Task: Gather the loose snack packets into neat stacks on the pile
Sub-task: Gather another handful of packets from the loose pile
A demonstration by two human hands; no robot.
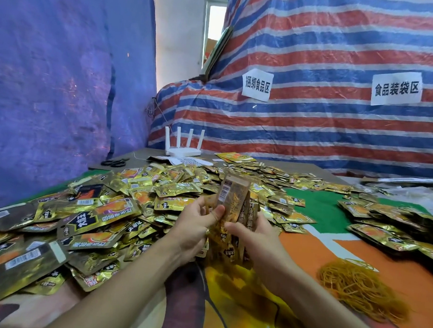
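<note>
Hands meet at centre view: your left hand and right hand both curl round one bundle of gold snack packets. The bundle stands upright on edge, with your thumbs on its near face. It is motion-blurred, so its count and how well its edges line up cannot be told.

Loose packets lie in a wide pile to your left, which also spreads behind the bundle. Flatter rows of packets lie at your far right, well apart from your hands. Rubber bands sit in a heap near your right forearm.

You seem to be at the squaring-up step, aligning the bundle between both hands. Next, check that the edges are flush. Grip firmly so the slick foil does not fan out, then lay the bundle flat on the pile.
</note>
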